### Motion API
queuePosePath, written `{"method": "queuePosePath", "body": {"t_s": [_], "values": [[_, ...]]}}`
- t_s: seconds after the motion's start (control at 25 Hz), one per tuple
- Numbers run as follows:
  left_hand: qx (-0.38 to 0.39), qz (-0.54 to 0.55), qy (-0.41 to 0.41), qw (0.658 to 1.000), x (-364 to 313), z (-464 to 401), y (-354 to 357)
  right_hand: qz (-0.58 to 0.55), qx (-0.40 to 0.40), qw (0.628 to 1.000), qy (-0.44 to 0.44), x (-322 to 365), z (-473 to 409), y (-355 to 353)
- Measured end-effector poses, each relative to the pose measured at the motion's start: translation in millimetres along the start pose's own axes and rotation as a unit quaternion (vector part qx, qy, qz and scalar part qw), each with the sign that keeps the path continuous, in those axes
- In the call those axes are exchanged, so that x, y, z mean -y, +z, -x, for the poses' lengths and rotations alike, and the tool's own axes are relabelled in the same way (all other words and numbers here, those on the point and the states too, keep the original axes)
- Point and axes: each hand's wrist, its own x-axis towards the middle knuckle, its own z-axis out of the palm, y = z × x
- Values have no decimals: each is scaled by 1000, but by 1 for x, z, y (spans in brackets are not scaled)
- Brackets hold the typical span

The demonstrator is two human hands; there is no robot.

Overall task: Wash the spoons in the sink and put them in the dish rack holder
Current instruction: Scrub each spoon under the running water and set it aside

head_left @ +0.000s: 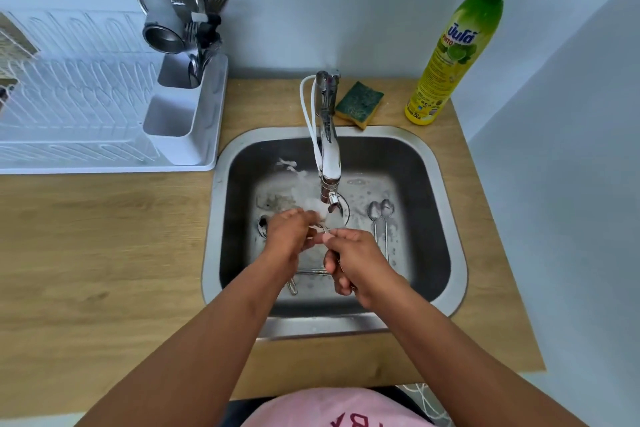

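Over the steel sink [446,204], both my hands hold one spoon [325,228] under the running tap [329,163]. My left hand [287,236] pinches its bowl end in the water stream. My right hand [356,263] grips its handle. Two long spoons [381,218] lie side by side on the sink floor at the right. More cutlery [304,276] lies under my wrists, partly hidden, and a spoon bowl [263,224] shows left of my left hand. The white dish rack holder [180,114] stands at the left, its far compartment full of cutlery, its near compartment empty.
A white dish rack [69,94] fills the left counter, with a strainer and steel cup [162,38] above the holder. A green-yellow sponge [360,104] and a dish soap bottle [453,55] stand behind the sink. A wall rises close on the right.
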Motion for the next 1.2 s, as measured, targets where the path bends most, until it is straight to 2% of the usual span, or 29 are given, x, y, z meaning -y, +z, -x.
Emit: {"method": "queuePosePath", "body": {"t_s": [0.32,0.52,0.72,0.84,0.92,1.08,1.12,1.2], "values": [[-15,-52,109,993,-3,-1,-1,-49,-17,999,7,-8,-2,-1],[45,-22,134,990,-4,8,3,-42,-51,998,-13,-4,-35,-5],[27,-113,185,976,-2,11,4,-176,21,984,6,-10,-48,-3],[40,-159,190,968,0,12,9,-199,67,977,43,-9,-51,-2],[34,-181,220,958,0,14,9,-196,89,975,50,-5,-51,-3],[12,-274,330,903,4,14,3,-193,90,977,-8,-7,-52,-11],[-6,-271,330,905,5,13,3,-179,85,980,-21,-8,-53,-12],[6,-177,278,944,7,9,2,-142,55,988,-40,-11,-54,-10]]}}
